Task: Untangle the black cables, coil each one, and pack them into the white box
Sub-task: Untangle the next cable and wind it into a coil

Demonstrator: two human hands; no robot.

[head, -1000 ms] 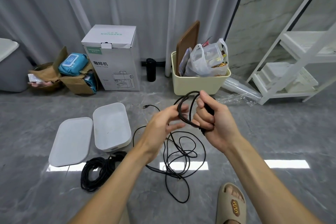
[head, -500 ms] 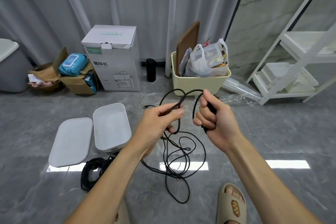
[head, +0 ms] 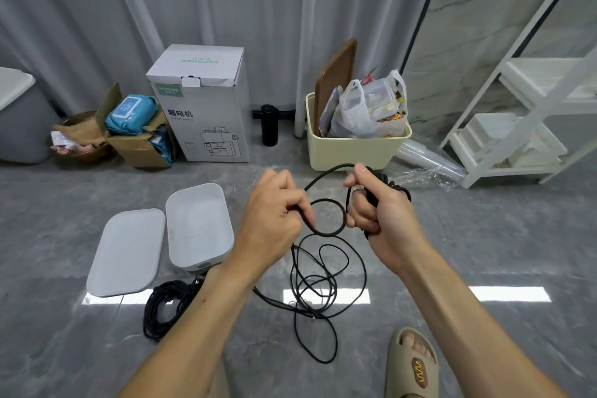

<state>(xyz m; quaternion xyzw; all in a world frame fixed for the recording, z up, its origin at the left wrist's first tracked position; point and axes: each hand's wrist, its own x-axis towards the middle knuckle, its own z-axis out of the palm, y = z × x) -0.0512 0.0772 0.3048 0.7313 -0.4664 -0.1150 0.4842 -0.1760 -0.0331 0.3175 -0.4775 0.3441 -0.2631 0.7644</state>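
Observation:
A thin black cable (head: 328, 271) lies in loose loops on the grey floor and rises to both hands. My right hand (head: 379, 213) grips several coiled turns of it in its fist. My left hand (head: 274, 213) pinches the same cable a little to the left, and a small loop hangs between the two hands. A second black cable (head: 164, 307) lies bundled on the floor by my left forearm. The open white box (head: 197, 223) stands on the floor left of my hands, its white lid (head: 127, 250) flat beside it.
A cream bin (head: 355, 149) with a plastic bag and a brown board stands behind my hands. A white carton (head: 200, 103), a black bottle (head: 269, 124) and a brown cardboard box (head: 135, 142) line the curtain. White shelving (head: 529, 119) is at right. My sandalled foot (head: 413, 362) is at the bottom.
My left hand let go near my right hand, slid left along the cable and took a new hold. A fresh small loop now hangs between the hands.

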